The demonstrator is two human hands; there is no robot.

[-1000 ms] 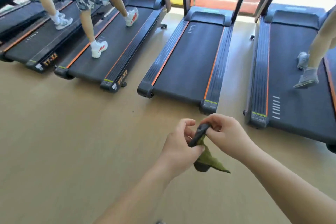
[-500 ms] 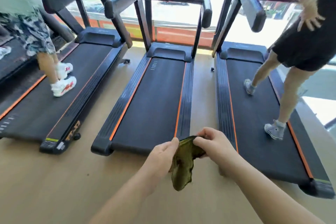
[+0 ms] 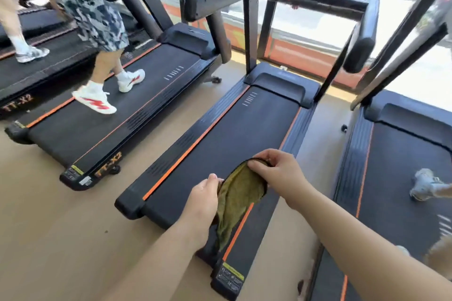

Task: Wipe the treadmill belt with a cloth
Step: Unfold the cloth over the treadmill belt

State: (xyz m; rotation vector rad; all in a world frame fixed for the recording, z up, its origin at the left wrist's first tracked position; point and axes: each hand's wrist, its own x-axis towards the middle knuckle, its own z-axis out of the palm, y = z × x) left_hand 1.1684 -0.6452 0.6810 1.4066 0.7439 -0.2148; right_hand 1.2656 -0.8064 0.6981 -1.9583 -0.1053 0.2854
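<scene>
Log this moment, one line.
cloth: olive, hanging | left hand: pinches cloth | right hand: pinches cloth | treadmill belt: beneath cloth

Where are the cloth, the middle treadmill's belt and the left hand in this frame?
cloth (image 3: pixel 241 192): head view, on its green hanging middle.
treadmill belt (image 3: pixel 234 139): head view, on the bare black surface beyond the cloth.
left hand (image 3: pixel 203 200): head view, on the back of the hand, which pinches the cloth's edge.
</scene>
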